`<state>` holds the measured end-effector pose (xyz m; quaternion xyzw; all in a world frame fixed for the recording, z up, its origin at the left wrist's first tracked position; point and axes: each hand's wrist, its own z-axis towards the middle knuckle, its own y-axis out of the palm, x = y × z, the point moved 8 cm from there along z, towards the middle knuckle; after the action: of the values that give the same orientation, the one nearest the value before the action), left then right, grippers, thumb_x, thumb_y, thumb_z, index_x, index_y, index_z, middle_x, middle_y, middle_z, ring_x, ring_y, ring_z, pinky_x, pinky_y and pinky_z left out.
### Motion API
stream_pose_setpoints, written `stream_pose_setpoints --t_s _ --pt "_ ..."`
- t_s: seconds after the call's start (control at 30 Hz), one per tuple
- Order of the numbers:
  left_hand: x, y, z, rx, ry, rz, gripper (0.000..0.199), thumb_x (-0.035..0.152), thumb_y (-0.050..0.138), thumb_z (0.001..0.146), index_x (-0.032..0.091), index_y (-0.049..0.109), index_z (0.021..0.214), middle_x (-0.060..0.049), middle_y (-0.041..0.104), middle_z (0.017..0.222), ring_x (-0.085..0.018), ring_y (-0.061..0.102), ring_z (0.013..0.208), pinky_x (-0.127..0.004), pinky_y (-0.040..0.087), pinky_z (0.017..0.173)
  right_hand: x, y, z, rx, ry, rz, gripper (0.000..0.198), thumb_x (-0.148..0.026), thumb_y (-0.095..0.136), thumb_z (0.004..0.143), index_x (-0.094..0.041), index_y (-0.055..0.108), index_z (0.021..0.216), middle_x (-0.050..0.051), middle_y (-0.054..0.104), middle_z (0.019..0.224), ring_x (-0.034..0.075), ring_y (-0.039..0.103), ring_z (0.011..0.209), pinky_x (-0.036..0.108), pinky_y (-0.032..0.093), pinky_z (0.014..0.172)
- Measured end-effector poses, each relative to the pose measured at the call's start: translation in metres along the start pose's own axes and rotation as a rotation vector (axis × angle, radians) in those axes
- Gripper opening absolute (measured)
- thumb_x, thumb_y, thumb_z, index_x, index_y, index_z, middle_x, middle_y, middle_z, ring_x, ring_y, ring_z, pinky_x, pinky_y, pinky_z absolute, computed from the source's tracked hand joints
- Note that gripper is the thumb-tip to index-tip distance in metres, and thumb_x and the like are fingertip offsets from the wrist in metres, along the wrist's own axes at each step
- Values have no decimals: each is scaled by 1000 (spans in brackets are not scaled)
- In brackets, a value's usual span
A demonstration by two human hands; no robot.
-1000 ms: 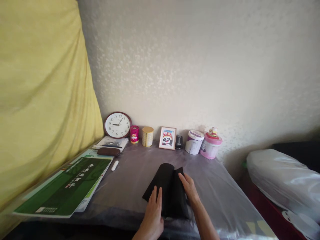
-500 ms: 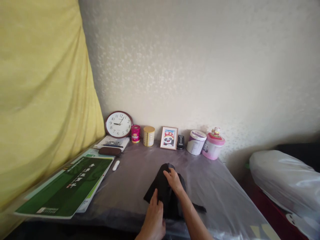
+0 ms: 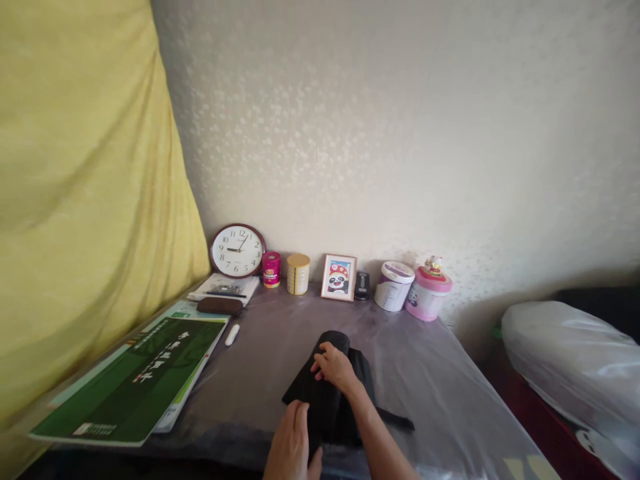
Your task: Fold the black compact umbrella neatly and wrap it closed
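A black cloth item (image 3: pixel 327 400), its exact kind unclear, lies folded or rolled near the front of the table, with a narrow strap (image 3: pixel 397 419) trailing to the right. At its near left side is my left hand (image 3: pixel 293 437), fingers along the edge and thumb at the front, gripping the cloth. My right hand (image 3: pixel 334 368) rests on top of the rolled part, its fingers loosely bent and apart. Part of the cloth is hidden under my right forearm.
On the left lie a green book (image 3: pixel 135 380), a brown case (image 3: pixel 220 305) and a small white object (image 3: pixel 232 335). Along the wall stand a clock (image 3: pixel 238 251), a pink can (image 3: pixel 271 269), a yellow tin (image 3: pixel 299 275), a picture frame (image 3: pixel 339 277) and two tubs (image 3: pixel 394 287).
My right hand has shifted left across the top of the black cloth and opened its fingers. My left hand has moved slightly left and nearer to me. The cloth's top looks rounder.
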<state>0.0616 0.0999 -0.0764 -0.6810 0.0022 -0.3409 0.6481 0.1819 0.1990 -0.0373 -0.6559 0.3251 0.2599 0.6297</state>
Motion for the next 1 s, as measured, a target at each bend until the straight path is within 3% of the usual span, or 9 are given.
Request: stream_pose_setpoints --t_s 0.1,0.2,0.3,0.47,0.57,0.67,0.8,1.0 --pt "13 -6 4 25 53 11 58 20 50 69 16 45 126 -13 40 138 -28 37 127 -39 33 106 -10 1 -2 -16 -50 -61 23 -18 42 80 -16 57 98 1 72 69 10 64 55 20 43 57" --pt "33 0 14 -36 107 17 73 19 55 63 16 36 134 -12 28 146 -32 28 132 -44 27 109 -18 2 -9 -56 -81 -64 23 -18 41 81 -17 60 93 1 73 72 11 65 58 20 43 57" --pt "36 8 22 -39 56 61 84 14 55 57 14 29 137 -13 22 148 -33 20 135 -46 25 110 -26 0 -23 -70 -167 -44 25 -16 42 80 -20 63 93 -1 73 74 12 66 66 21 45 62" --pt "26 27 29 17 50 121 75 3 48 62 18 35 135 -11 28 145 -30 23 134 -43 29 109 -30 -14 -55 78 -391 -60 26 -23 42 86 -24 66 94 1 71 89 15 63 89 25 45 81" --pt "15 42 34 71 50 158 66 -2 37 70 19 39 132 -9 36 142 -26 30 131 -40 32 108 -25 -15 -59 134 -514 -144 26 -23 41 89 -25 67 94 2 70 96 18 56 107 35 34 100" --pt "7 52 37 189 87 215 65 -6 28 75 21 38 133 -8 42 138 -23 36 128 -36 37 105 -15 -12 -44 137 -551 -208 28 -22 39 90 -26 66 96 1 69 101 18 51 115 42 22 107" --pt "3 57 37 345 134 308 70 -8 27 76 21 19 138 -10 47 134 -22 42 124 -35 42 100 -4 -15 -12 181 -542 -251 29 -22 38 91 -26 67 94 1 69 101 18 50 116 44 18 107" --pt "-3 59 42 218 65 253 67 -9 22 75 22 33 133 -8 43 136 -23 39 126 -35 40 101 13 -27 29 232 -460 -257 31 -24 38 91 -28 69 90 1 70 101 20 51 115 45 25 104"
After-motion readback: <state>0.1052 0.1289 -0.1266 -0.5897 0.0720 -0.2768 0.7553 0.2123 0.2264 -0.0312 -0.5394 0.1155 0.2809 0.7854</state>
